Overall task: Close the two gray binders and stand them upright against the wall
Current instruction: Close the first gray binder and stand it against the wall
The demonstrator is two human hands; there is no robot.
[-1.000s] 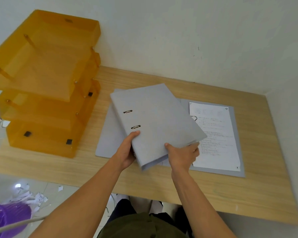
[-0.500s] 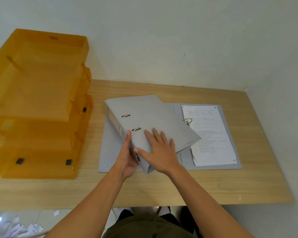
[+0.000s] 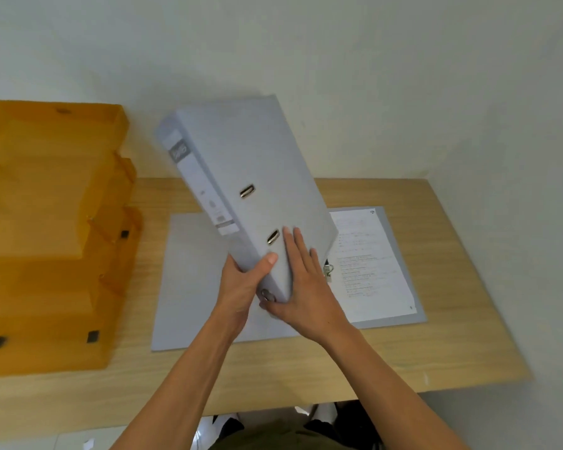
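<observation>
A closed gray binder is raised off the desk, tilted with its top leaning left toward the wall and its labelled spine facing left. My left hand grips its lower spine, thumb on the cover. My right hand lies flat on the cover's lower part, fingers spread, thumb under the bottom corner. Beneath it a second gray binder lies open flat on the desk, with a printed sheet on its right half and its ring mechanism partly hidden.
A stack of orange translucent paper trays stands on the left of the wooden desk. The white wall runs along the desk's far edge and right side. My legs show below the front edge.
The closed binder has been lifted from lying on the open one and swung up toward vertical. Both hands rose with it; my view has tilted upward.
</observation>
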